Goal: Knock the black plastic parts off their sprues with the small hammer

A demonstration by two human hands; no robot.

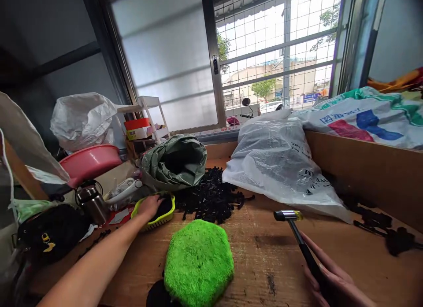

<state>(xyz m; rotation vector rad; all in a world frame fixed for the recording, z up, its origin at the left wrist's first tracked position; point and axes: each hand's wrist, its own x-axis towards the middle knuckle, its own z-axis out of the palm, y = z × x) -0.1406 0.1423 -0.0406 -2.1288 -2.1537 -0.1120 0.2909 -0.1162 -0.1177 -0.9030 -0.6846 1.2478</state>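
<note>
Nearest me, my right hand (330,280) grips a hammer (299,241) by its black handle at the near right, its long axis running away and leftward, head at the far end. My left hand (150,206) reaches into the yellow basket (155,221), fingers loosely curled; whether it grasps anything I cannot tell.

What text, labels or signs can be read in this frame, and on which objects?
"AM": partial black print on the clear plastic bag; the smaller lines above it are too blurred to read.
Blue characters on the white woven sack: blurred, unreadable.
Label on the red and white tub on the white rack: too small to read.
Blue street sign outside the window: unreadable.
Hammer in the right hand: no marking visible.
</note>
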